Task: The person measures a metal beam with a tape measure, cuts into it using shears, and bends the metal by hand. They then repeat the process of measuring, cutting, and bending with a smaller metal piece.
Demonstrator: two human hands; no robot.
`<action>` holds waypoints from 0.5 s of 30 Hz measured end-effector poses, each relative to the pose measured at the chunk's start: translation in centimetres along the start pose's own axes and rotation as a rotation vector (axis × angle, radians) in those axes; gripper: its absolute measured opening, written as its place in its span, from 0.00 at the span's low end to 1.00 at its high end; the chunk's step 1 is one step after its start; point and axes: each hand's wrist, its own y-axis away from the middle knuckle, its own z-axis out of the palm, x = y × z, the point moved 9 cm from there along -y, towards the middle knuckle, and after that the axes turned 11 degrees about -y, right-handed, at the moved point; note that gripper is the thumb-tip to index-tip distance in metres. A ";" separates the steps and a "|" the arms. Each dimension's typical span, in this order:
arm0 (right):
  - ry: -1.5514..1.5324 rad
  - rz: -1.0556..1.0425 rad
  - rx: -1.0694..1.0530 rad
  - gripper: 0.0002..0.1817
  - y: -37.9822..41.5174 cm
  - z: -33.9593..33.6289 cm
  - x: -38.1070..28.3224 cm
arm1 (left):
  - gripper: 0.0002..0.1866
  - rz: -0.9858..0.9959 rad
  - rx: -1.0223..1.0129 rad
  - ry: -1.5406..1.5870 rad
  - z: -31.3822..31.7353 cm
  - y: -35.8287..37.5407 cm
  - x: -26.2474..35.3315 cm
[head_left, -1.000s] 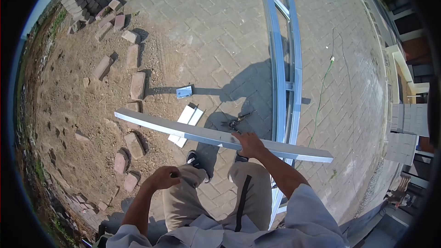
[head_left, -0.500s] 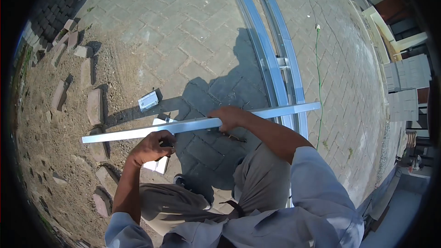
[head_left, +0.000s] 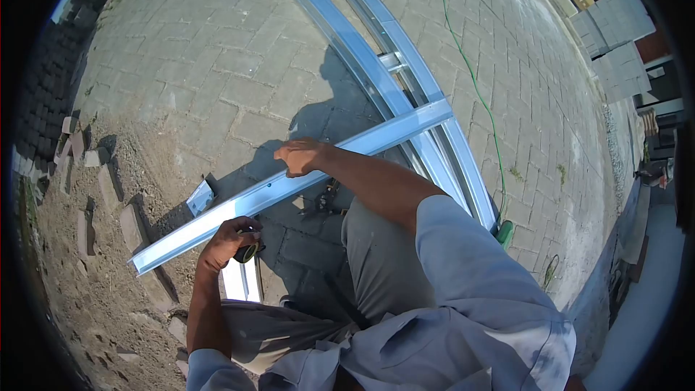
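Note:
My right hand (head_left: 301, 157) is closed around a long silver metal channel (head_left: 376, 137), which slants across in front of me. Closed fingers of my left hand (head_left: 226, 243) hold a small black, rounded tape measure (head_left: 247, 253), just below the channel's near-left part. At its right end the channel overlaps a ladder-like metal frame (head_left: 362, 65) on the paving. Beneath my left hand a white metal piece (head_left: 241, 280) lies by my knee. Some small dark tools (head_left: 326, 199) rest on the ground below my right forearm, partly in shadow.
A small silver box-like piece (head_left: 200, 198) lies beyond the channel. Several loose paving blocks (head_left: 134, 228) edge the dirt on the left. On the right, a green cord (head_left: 474, 72) runs over the pavers (head_left: 536, 137) toward a green object (head_left: 504, 234).
The channel has tilted, its right end swinging away from me and its left end coming nearer, and its face has turned up. My right hand has moved left and forward with it.

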 end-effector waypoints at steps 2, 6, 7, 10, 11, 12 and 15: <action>-0.057 -0.020 0.119 0.36 0.4 -1.8 -1.8 | 0.23 0.001 0.023 -0.106 -0.5 -0.8 -0.9; -0.104 -0.150 0.213 0.32 2.0 -3.8 -5.8 | 0.19 -0.018 0.087 0.230 -1.8 -1.9 -2.8; -0.133 -0.167 0.183 0.30 2.4 -4.1 -7.1 | 0.18 0.007 0.161 0.281 -2.6 -2.1 -3.2; -0.337 -0.133 0.175 0.29 2.8 -4.2 -10.4 | 0.16 0.013 0.289 0.634 -3.4 -1.8 -2.4; -0.351 -0.137 0.138 0.29 2.8 -4.2 -12.2 | 0.16 0.083 0.394 0.761 -4.1 -1.7 -2.0; -0.351 -0.138 0.128 0.28 2.7 -4.1 -13.7 | 0.16 0.048 0.440 0.835 -4.5 -2.4 -2.5; -0.387 -0.189 0.059 0.31 2.3 -2.5 -16.9 | 0.12 0.091 0.567 1.085 -5.5 -2.1 -1.2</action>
